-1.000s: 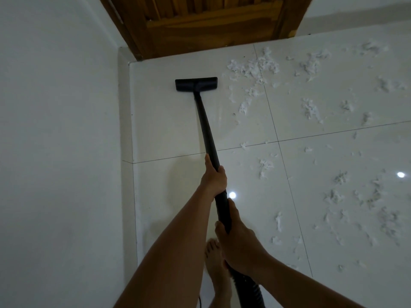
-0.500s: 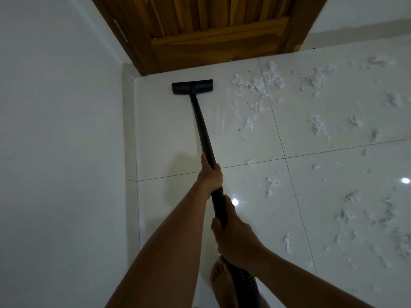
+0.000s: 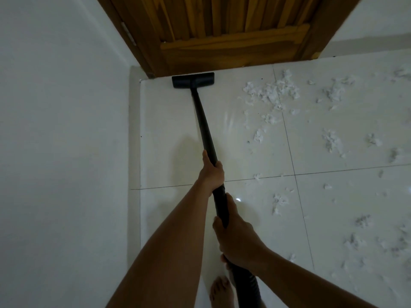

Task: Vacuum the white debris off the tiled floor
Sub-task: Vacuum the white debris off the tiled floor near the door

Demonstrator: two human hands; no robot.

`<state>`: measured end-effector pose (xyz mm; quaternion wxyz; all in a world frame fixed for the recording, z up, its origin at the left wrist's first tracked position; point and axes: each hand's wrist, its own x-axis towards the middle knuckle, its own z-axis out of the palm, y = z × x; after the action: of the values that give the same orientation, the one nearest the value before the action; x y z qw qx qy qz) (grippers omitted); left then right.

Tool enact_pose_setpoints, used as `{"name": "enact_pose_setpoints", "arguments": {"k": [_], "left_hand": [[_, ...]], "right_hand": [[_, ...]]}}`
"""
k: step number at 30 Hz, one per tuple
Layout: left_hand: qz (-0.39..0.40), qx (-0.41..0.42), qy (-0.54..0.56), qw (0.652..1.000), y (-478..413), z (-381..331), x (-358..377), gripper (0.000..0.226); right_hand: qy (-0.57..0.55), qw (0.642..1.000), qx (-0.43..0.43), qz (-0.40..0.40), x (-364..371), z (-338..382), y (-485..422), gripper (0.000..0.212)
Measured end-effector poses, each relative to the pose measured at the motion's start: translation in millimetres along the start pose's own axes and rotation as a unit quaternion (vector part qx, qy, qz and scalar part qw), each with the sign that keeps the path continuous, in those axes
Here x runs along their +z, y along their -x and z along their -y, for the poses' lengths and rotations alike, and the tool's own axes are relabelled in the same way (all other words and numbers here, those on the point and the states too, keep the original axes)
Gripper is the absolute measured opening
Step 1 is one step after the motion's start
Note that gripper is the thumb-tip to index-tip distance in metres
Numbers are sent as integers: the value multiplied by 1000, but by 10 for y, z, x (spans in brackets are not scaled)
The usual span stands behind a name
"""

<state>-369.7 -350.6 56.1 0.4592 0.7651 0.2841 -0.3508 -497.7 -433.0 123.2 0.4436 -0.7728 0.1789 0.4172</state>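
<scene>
While clasping the vacuum wand (image 3: 203, 121) in both hands, reaching its floor head (image 3: 193, 80) to the foot of the wooden door (image 3: 222, 30).

Clenched round the smooth matte-black tube about midway by the left hand (image 3: 211, 174), and lower down by the right hand (image 3: 235, 238), just above the ribbed hose (image 3: 246, 287). Set flat on the glossy tiled floor (image 3: 169, 130), a low rectangular head, far ahead of both hands and touching or nearly touching the door's bottom edge. Scattered to the right of wand and hands, apart from the head: white debris (image 3: 271, 92), in torn, fluffy shreds and clumps, thickest near the door. Pale tiles with thin dark grout lines; slatted warm-brown timber; plain white wall (image 3: 55, 130) on the left; one bare foot (image 3: 221, 290) beside the hose.
</scene>
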Motion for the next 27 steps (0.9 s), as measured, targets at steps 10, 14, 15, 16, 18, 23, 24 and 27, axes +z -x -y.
{"name": "enact_pose_setpoints", "arguments": {"k": [10, 14, 15, 16, 18, 23, 24, 27], "left_hand": [[11, -21, 17, 1000, 116, -279, -193, 67], [8, -43, 35, 998, 324, -308, -356, 66], [7, -47, 42, 998, 361, -303, -399, 66], [5, -50, 46, 998, 387, -292, -446, 66], [3, -58, 46, 997, 406, -270, -539, 66], [3, -60, 45, 997, 288, -275, -719, 64], [1, -62, 46, 997, 251, -279, -751, 63], [-2, -67, 49, 997, 124, -277, -824, 63]], "right_hand": [[-24, 998, 22, 47, -255, 435, 175, 68], [-14, 997, 36, 73, -326, 650, 391, 68], [-13, 996, 38, 82, -328, 703, 437, 69], [-14, 995, 41, 90, -326, 755, 474, 69], [-21, 994, 45, 101, -298, 841, 509, 68], [-33, 993, 38, 108, -202, 978, 403, 69], [-35, 993, 39, 107, -184, 1000, 358, 69], [-33, 993, 40, 103, -140, 1049, 219, 68]]}}
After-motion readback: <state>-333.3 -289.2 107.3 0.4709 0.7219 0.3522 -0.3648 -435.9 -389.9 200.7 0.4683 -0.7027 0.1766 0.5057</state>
